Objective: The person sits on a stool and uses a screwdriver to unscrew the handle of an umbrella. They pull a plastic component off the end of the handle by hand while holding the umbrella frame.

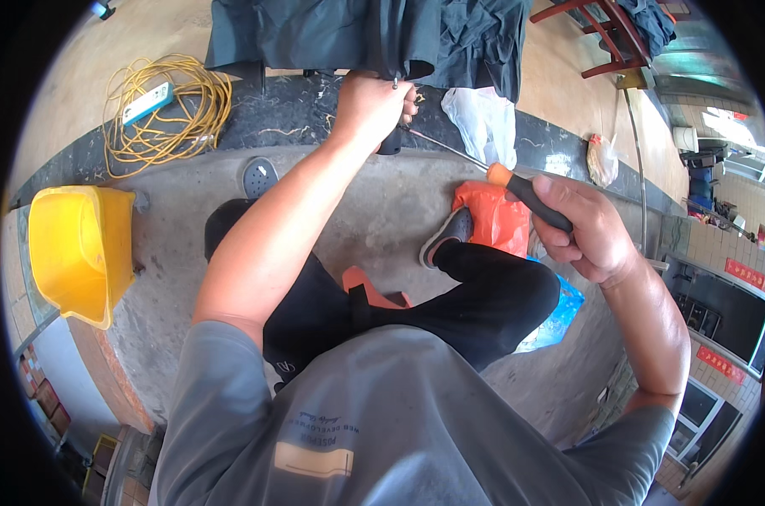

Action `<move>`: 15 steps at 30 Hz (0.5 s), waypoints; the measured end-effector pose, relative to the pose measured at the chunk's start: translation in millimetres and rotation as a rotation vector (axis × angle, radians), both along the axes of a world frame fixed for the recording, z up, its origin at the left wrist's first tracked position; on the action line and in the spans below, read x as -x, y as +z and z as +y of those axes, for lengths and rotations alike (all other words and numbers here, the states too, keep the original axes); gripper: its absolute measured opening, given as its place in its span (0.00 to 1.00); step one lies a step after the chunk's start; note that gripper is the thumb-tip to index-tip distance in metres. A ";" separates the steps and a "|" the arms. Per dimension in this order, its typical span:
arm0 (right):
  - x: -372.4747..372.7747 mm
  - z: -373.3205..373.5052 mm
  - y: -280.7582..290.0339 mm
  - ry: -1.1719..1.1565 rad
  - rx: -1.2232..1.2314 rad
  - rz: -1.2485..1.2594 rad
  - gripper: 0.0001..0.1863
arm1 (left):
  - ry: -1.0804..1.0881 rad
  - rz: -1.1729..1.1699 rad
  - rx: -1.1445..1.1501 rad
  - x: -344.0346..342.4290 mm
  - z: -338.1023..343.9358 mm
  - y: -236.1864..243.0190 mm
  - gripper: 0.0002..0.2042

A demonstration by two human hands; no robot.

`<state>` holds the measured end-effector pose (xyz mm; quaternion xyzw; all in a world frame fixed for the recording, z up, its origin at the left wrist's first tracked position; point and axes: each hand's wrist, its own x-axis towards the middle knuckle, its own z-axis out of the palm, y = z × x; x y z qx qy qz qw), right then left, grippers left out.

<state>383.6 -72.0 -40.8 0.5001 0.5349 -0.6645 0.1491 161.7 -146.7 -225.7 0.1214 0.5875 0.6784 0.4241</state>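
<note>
My right hand [591, 226] is closed round the handle of a screwdriver [534, 201], which is black with an orange collar. Its thin metal shaft slants up and left, and the tip meets or lies very near a black cylindrical piece [390, 143]. My left hand [367, 105] grips that piece, whose lower end sticks out below the fingers. Directly above hangs a large dark cloth [332, 35], gathered in folds. A small metal bit shows by my left thumb. What lies inside the cloth is hidden.
A coiled yellow cable [209, 110] with a white-and-blue power strip [146, 103] lies at the far left. Nearer stands a yellow bin [108, 244]. Beyond my legs are a clear plastic bag [483, 122] and an orange bag [496, 223]. A wooden chair [606, 38] is far right.
</note>
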 end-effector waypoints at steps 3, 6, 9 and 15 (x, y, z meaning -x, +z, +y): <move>-5.3 -2.2 -15.4 0.491 -0.766 0.134 0.14 | -0.056 -0.003 0.044 -2.3 -3.9 2.4 0.05; 5.3 -6.2 -3.5 1.161 -1.595 0.277 0.16 | -0.067 0.044 0.091 -1.9 -7.1 11.8 0.07; 17.4 3.4 7.2 1.458 -1.913 0.272 0.20 | -0.045 -0.093 0.008 5.7 -3.0 0.5 0.07; 6.1 -7.3 -1.0 0.846 -1.274 0.055 0.17 | -0.008 -0.061 0.025 4.3 -3.3 5.9 0.08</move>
